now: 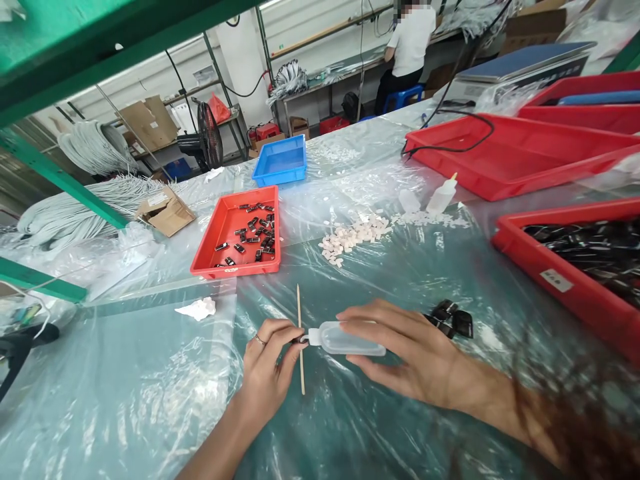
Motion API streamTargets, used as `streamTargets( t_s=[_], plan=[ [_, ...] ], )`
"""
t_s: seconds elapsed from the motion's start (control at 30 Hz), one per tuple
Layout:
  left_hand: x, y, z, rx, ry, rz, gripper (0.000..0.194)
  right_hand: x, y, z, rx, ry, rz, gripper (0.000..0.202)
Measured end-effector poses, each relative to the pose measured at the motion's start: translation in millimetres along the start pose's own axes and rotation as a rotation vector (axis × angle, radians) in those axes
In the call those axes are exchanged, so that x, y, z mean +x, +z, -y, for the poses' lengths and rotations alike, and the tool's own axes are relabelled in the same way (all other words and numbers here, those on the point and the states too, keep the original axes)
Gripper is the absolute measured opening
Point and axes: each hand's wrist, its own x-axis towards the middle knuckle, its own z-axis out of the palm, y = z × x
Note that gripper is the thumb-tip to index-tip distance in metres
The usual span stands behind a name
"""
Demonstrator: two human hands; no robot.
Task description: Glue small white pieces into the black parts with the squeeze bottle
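Head cam only, looking fwd + down
Worn by person; L hand [267, 363] and R hand [415, 353] close at lower ctr, surface [145, 373] stretching ahead, seated co-worker [413, 41] far off, top R.

A white pillar [244, 57] is rising beside a pale wall [295, 27], where a far bench [345, 72] is standing with a blue stool [404, 97] near it. A black fan [213, 137] is standing further left. A green beam [125, 50] is slanting overhead, and light is glinting on plastic sheeting [150, 380].
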Motion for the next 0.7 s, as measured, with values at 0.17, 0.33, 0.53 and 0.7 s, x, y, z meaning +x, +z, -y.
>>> streamTargets(
  t_s=[0.17,0.33,0.53,0.7],
  plan=[
    [1,-1.1,-3,-0.026,0.015,-0.005,0.014,-8,0,5,-0.011,-0.017,0.005,0.045],
    [-2,-1.1,0,-0.031,0.036,0.008,0.016,-9,-5,7,0.058,0.011,0.055,0.056],
    [-10,-5.0,7,0.008,0.038,0.085,0.022,-8,-8,6,0.076,0.006,0.106,0.050],
    [-9,-7.3,8,-0.050,0.065,0.093,0.028,-9,-10,5,0.067,-0.026,0.130,0.054]
  ],
)
